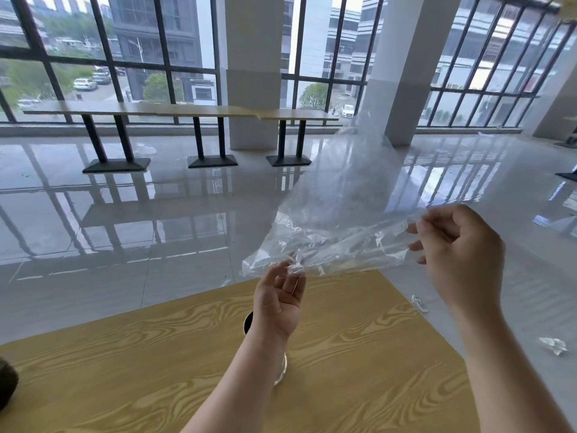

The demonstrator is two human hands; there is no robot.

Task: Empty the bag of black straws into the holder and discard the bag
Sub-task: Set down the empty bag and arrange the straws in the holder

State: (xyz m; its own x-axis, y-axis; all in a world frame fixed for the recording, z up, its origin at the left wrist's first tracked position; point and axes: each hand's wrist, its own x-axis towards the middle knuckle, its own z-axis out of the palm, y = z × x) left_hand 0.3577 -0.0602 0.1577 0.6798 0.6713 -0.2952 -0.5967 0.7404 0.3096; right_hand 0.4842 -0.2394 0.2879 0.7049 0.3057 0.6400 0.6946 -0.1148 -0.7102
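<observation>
Both bare arms are reaching up and out from the near edge. The left hand (279, 300) is sitting lower and nearer the middle, palm turned up, fingers loosely curled with the tips pinching together at the top. The right hand (459, 242) is hanging higher and further right, back facing the camera, wrist bent, thumb and fingers pinching together on its left side.

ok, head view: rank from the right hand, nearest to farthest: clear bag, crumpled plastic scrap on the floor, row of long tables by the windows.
1. Clear bag: pinched in the right hand, its other end at the left hand.
2. Crumpled plastic scrap: on the floor, low right, past the wooden table.
3. Long tables: far across the room, upper left, against the windows.
</observation>
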